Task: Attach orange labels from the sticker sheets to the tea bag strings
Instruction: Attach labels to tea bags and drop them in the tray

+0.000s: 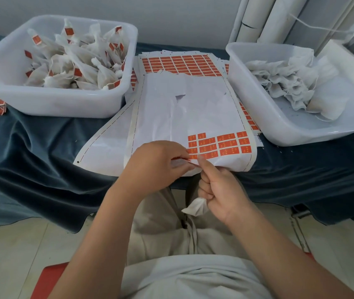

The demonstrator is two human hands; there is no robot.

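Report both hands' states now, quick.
Left hand: closed, pinching a small orange paper label at the white sticker sheet's near edge.
Right hand: closed around a white paper tea bag.

Both bare forearms reach forward from the bottom of the view and converge toward the middle. The left hand (156, 165) is turned palm down, knuckles up, its fingertips drawn together in a pinch on what seems to be a label (182, 162), blurred here. Just beside it, the right hand (221, 190) is curled around a tea bag (195, 207), with its thumb raised and pointing forward close to the left fingertips.
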